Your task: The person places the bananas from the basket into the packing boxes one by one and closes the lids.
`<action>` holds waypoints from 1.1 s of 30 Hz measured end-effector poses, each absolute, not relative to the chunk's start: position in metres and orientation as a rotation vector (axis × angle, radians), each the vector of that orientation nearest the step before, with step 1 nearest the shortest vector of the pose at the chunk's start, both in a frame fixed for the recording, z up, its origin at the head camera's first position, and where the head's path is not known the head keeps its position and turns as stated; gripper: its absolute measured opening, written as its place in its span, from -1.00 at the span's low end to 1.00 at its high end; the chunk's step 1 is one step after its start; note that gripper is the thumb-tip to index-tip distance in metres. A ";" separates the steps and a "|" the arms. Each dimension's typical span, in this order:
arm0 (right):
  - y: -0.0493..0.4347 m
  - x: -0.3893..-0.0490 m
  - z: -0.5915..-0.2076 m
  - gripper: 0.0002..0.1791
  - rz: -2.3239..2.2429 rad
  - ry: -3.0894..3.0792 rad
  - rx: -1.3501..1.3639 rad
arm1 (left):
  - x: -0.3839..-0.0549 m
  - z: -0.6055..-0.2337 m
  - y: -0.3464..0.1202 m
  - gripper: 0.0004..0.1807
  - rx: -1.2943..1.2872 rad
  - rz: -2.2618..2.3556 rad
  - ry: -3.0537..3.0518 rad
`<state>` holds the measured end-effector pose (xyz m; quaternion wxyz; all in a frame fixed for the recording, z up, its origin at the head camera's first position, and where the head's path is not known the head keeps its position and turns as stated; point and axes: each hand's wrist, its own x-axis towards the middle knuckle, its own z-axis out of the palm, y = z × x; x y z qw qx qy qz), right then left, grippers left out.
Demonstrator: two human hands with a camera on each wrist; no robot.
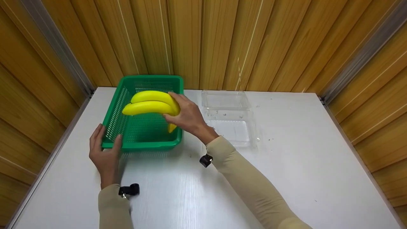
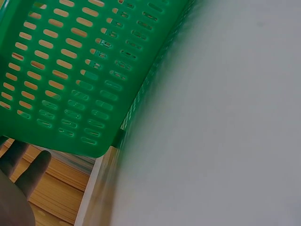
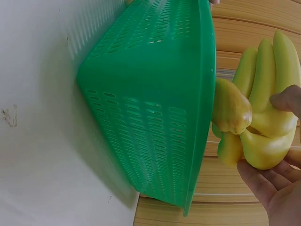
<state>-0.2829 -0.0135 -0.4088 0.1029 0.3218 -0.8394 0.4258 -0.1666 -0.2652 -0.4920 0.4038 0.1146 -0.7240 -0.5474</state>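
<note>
My right hand (image 1: pixel 189 114) grips a bunch of yellow bananas (image 1: pixel 149 107) at one end, thumb and fingers on opposite sides. The bunch hangs over the open green plastic basket (image 1: pixel 142 145). Below the hand a yellow tip (image 1: pixel 172 128) shows by the basket's right rim; in the right wrist view a yellow-orange rounded piece (image 3: pixel 231 107) appears beside the bananas (image 3: pixel 263 89). At the basket's near left corner is my left hand (image 1: pixel 105 156), with its thumb at the front rim and straight fingers along the left side. The left wrist view shows its fingers (image 2: pixel 35 172) beside the slotted wall.
A clear plastic clamshell box (image 1: pixel 229 127) lies with its lid raised, right of the basket and partly behind the right wrist. Small dark specks dot the white table (image 1: pixel 292 152). Wood-panelled walls (image 1: pixel 216 41) bound the back and both sides.
</note>
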 end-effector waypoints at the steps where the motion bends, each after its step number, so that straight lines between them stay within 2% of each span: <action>1: -0.013 -0.283 -0.409 -0.20 1.256 -2.474 0.950 | -0.167 -0.492 -0.265 -0.39 0.287 -1.382 -1.828; 33: 0.023 -0.273 -0.406 -0.22 1.287 -2.396 0.828 | -0.166 -0.491 -0.265 -0.40 0.286 -1.407 -1.808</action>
